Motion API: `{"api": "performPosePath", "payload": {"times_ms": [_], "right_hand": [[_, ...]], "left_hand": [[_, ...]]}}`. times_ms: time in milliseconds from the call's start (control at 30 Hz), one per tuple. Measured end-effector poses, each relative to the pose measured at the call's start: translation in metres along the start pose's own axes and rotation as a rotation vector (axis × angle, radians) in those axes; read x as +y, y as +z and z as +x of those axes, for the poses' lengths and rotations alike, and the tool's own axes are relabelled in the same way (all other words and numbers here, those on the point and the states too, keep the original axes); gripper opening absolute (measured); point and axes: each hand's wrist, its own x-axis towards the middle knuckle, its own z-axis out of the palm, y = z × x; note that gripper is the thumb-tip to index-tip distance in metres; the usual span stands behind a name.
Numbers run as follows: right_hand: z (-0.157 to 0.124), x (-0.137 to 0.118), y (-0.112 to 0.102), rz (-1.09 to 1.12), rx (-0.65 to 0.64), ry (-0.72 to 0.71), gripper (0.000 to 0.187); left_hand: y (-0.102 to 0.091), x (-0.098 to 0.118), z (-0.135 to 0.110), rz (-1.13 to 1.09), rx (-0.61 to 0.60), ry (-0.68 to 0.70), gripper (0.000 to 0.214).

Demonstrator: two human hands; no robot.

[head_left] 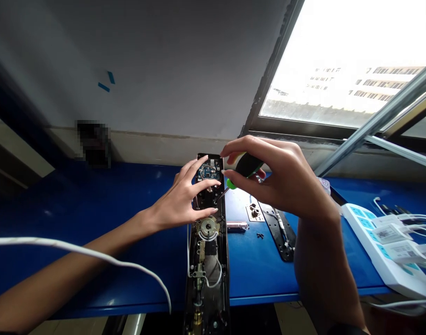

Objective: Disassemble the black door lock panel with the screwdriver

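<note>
While the right hand (269,179) clamps a black-and-green plastic screwdriver (246,167), the open left hand (181,197) spreads around a small blue circuit board (209,172) on a long black metal lock panel (208,279).

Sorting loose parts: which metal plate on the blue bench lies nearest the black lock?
The small silver plate with two dark knobs, just right of the black lock; the long black metal plate lies farther away.

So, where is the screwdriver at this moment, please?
In the head view, the screwdriver sits in the right hand, its tip at the open lock panel below the circuit board, beside the left hand.
</note>
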Motion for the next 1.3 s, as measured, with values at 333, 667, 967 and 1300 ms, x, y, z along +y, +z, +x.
{"api": "performPosePath", "payload": {"times_ms": [333, 667, 967, 1300], "right_hand": [[0.0, 0.002, -0.002, 0.015, 0.01, 0.013, 0.025], [-0.004, 0.002, -0.007, 0.022, 0.106, 0.089, 0.035], [-0.01, -0.003, -0.019, 0.029, 0.125, 0.109, 0.035], [-0.039, 0.028, -0.055, -0.171, -0.291, 0.314, 0.036]], "left_hand": [[0.0, -0.001, 0.002, 0.022, -0.001, 0.06, 0.037], [0.008, -0.003, 0.002, 0.0, 0.032, 0.07, 0.025], [0.017, -0.002, -0.002, 0.04, 0.152, 0.131, 0.012], [0.027, 0.047, 0.073, 0.053, -0.398, 0.327, 0.013]]}}
